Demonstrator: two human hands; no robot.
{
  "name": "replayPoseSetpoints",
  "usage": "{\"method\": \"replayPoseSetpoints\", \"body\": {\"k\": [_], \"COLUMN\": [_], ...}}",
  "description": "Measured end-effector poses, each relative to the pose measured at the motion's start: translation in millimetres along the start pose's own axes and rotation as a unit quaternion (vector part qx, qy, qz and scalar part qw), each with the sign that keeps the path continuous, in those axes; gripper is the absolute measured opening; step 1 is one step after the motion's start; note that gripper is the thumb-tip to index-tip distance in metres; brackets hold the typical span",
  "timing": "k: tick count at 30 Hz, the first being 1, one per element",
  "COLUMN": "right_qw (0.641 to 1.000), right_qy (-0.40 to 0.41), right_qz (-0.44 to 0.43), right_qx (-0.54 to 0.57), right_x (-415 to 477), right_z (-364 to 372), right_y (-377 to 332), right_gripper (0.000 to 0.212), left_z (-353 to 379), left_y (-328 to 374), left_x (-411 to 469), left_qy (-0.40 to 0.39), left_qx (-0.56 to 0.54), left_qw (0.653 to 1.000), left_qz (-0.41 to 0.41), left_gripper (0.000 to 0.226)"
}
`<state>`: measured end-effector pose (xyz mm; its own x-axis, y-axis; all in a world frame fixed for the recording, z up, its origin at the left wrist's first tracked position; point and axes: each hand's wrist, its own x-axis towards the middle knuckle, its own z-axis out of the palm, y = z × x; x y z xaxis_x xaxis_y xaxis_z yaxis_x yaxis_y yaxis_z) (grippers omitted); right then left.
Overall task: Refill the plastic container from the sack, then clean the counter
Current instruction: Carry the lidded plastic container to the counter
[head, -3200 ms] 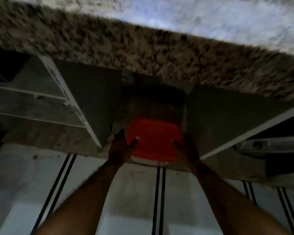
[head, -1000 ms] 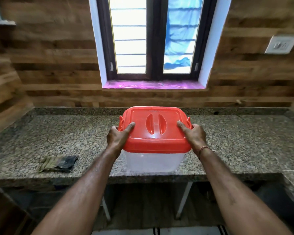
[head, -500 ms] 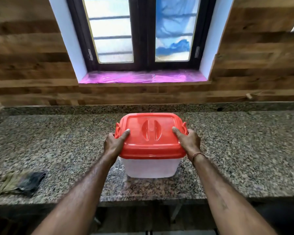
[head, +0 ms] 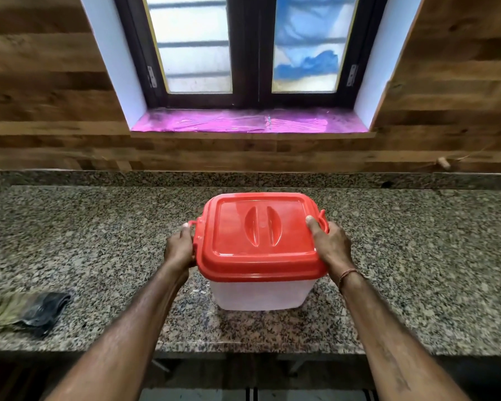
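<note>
A clear plastic container (head: 262,295) with a red lid (head: 258,238) stands on the granite counter (head: 99,241), near its front edge. My left hand (head: 180,247) grips the lid's left side at the latch. My right hand (head: 329,244) grips the lid's right side, with the thumb lying on top of the lid. The lid is on and the box looks empty through its wall. No sack is in view.
A crumpled dark and olive cloth (head: 26,312) lies on the counter at the front left. A wood-panelled wall and a window with a pink sill (head: 249,121) stand behind the counter. Under the counter is an open dark space.
I lifted the container from under the counter and set it on the counter. Since half a second ago my left thumb has slid off the lid top to its side.
</note>
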<state>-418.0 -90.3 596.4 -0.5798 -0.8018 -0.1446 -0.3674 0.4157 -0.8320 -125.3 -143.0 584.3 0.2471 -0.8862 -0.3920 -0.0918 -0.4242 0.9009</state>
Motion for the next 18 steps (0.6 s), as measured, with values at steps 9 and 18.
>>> {"method": "replayPoseSetpoints", "body": {"k": [9,18], "right_qw": [0.999,0.968], "right_qy": [0.017,0.061], "right_qz": [0.027,0.161], "right_qx": [0.025,0.180], "right_x": [-3,2], "right_z": [11,7], "right_y": [-4,1], "right_gripper": [0.065,0.053], "left_z": [0,1], "left_y": [4,1], "left_x": [8,6], "left_qy": [-0.030,-0.081], "left_qx": [0.146,0.067], "left_qw": [0.981,0.988], "left_qz": [0.128,0.111], "left_gripper": [0.104,0.079]}}
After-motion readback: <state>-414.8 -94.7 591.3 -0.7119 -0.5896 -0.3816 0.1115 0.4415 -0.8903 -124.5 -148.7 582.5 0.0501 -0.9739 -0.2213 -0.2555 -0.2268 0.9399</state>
